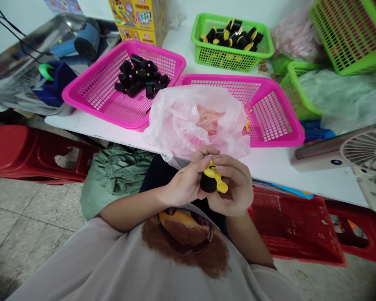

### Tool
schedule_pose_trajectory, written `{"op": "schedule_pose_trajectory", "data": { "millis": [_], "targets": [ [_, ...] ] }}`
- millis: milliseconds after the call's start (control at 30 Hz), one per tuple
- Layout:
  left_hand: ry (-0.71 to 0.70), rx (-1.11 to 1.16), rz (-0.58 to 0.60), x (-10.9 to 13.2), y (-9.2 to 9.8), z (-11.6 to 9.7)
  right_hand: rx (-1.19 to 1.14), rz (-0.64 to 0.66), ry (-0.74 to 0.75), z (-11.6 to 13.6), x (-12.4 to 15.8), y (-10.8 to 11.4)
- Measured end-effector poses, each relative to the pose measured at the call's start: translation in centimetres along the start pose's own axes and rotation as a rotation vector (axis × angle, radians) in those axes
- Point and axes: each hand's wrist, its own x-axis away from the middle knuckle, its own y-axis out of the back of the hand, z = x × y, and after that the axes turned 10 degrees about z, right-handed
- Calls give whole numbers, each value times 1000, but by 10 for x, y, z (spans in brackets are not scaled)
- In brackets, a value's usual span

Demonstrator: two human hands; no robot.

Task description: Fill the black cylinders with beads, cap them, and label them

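Close to my chest, both hands meet around one small piece: a black foam roller [208,184] with a yellow plastic clip [215,175] on its end. My left hand [186,182] grips the roller from the left, thumb pressed on the yellow part. My right hand [233,186] cups it from the right, fingers curled over the clip. Just beyond my hands lies a pink plastic bag [191,121] holding yellow parts, resting on the white table's [275,163] front edge.
A pink basket [90,90] with several black rollers sits at the left; a second pink basket [269,113] lies behind the bag. A green basket [207,54] holds rollers with yellow clips. More green baskets, a small fan [363,150] and red crates surround the table.
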Motion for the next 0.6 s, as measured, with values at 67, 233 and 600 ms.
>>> {"op": "schedule_pose_trajectory", "data": {
  "millis": [67, 233, 600],
  "targets": [
    [7, 64, -31, 0, 0, 0, 44, -28, -13, 4, -1, -6],
    [-1, 117, -57, 1, 1, 0, 12, -58, -46, 7, -1, -8],
    [-510, -973, 429, 2, 32, -10, -840, -1, -597, 16, 1, 18]
  ]
}}
